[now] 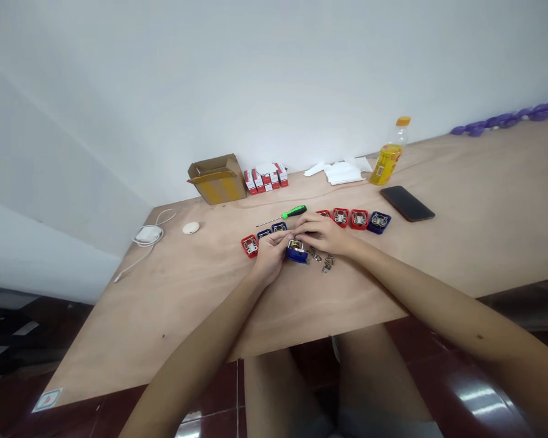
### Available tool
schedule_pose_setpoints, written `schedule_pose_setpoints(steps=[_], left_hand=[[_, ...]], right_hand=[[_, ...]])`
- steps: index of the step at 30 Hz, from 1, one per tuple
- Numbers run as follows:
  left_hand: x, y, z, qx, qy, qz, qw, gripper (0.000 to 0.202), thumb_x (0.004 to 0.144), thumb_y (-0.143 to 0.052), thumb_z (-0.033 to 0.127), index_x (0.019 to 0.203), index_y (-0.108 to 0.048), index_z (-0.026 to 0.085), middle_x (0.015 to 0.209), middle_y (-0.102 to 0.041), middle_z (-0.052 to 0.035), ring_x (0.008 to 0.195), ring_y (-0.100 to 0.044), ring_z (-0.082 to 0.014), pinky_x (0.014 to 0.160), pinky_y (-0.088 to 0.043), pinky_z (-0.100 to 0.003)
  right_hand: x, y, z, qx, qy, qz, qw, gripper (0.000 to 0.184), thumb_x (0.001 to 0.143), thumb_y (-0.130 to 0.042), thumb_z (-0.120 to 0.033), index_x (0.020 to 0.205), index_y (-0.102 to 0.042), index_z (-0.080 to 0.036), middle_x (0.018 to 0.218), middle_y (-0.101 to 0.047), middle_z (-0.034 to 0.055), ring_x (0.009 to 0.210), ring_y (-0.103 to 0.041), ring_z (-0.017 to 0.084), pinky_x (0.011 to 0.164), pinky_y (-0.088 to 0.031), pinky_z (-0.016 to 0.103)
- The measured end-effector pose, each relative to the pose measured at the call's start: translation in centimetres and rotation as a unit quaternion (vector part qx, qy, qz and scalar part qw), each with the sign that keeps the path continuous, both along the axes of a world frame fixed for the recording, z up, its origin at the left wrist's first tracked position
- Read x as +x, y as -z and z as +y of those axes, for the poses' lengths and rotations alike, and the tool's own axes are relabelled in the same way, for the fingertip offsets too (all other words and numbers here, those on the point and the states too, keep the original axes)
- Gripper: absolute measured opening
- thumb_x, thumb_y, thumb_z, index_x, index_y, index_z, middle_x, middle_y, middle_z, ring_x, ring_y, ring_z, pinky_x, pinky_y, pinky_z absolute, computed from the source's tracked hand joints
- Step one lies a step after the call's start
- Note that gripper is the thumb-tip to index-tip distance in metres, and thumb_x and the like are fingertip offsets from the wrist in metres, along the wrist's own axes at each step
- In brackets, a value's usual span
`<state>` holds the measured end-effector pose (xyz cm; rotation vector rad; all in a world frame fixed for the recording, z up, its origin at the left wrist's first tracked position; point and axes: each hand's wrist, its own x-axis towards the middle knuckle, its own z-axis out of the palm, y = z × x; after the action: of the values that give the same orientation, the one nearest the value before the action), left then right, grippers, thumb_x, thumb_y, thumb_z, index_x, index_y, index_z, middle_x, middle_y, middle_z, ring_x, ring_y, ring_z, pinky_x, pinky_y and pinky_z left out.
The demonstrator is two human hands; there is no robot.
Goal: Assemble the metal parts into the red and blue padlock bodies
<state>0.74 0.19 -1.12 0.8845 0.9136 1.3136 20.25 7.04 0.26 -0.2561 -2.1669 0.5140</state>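
Both hands meet at the middle of the wooden table over a blue padlock with a brass top. My left hand grips the padlock's left side with curled fingers. My right hand rests over its top, fingers pinched together at the lock. Small metal keys or shackles lie just right of the lock. Red and blue padlocks sit in a row behind my hands: one red at the left, several red and blue ones at the right.
A green-handled screwdriver lies behind the locks. Further back stand a cardboard box, small red boxes, white papers and a yellow bottle. A black phone lies right; a white charger and round white disc left.
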Motion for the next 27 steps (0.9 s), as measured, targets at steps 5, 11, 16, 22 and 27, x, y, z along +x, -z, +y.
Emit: schedule_pose_setpoints(steps=[5,11,16,22,27], left_hand=[[0.10,-0.28,-0.08,-0.007,0.001,-0.007,1.000,0.044,0.067,-0.101,0.042,0.097,-0.085,0.014,0.090,-0.084,-0.0113,0.075,-0.076,-0.0190,0.071,-0.055,-0.030],[0.11,-0.10,-0.01,-0.004,-0.004,-0.007,1.000,0.044,0.066,-0.102,0.042,0.096,-0.085,0.015,0.089,-0.084,-0.0107,0.075,-0.076,-0.0190,0.071,-0.056,-0.030],[0.10,0.11,0.09,-0.006,-0.006,-0.006,1.000,0.043,0.067,-0.101,0.041,0.096,-0.085,0.015,0.092,-0.085,-0.0107,0.077,-0.077,-0.0197,0.074,-0.058,-0.032],[0.20,-0.17,-0.03,0.000,0.000,-0.011,1.000,0.042,0.068,-0.101,0.041,0.097,-0.085,0.015,0.093,-0.085,-0.0103,0.077,-0.076,-0.0184,0.073,-0.056,-0.030],[0.01,-0.44,-0.01,-0.011,-0.016,-0.022,1.000,0.043,0.065,-0.102,0.041,0.095,-0.086,0.016,0.088,-0.084,-0.0082,0.075,-0.073,-0.0154,0.071,-0.054,-0.027]], right_hand=[[0.10,-0.26,-0.34,-0.020,-0.002,-0.004,1.000,0.018,0.105,-0.065,-0.022,0.116,-0.079,-0.023,0.108,-0.074,0.0097,0.104,-0.071,0.024,0.091,-0.062,0.046],[0.10,-0.43,-0.44,-0.013,0.002,-0.001,1.000,0.017,0.105,-0.064,-0.020,0.113,-0.078,-0.022,0.108,-0.074,0.0100,0.103,-0.070,0.024,0.090,-0.062,0.046],[0.38,-0.74,-0.48,-0.014,0.022,-0.031,0.999,0.013,0.104,-0.067,-0.023,0.108,-0.079,-0.023,0.102,-0.074,0.0094,0.100,-0.068,0.025,0.091,-0.061,0.047],[0.50,-0.28,-0.41,-0.015,-0.004,-0.015,1.000,0.024,0.106,-0.064,-0.021,0.124,-0.079,-0.025,0.114,-0.074,0.0101,0.108,-0.069,0.025,0.094,-0.062,0.048],[0.56,-0.58,-0.75,-0.022,0.016,-0.014,1.000,0.025,0.106,-0.063,-0.020,0.124,-0.079,-0.024,0.117,-0.075,0.0108,0.109,-0.071,0.024,0.097,-0.062,0.048]])
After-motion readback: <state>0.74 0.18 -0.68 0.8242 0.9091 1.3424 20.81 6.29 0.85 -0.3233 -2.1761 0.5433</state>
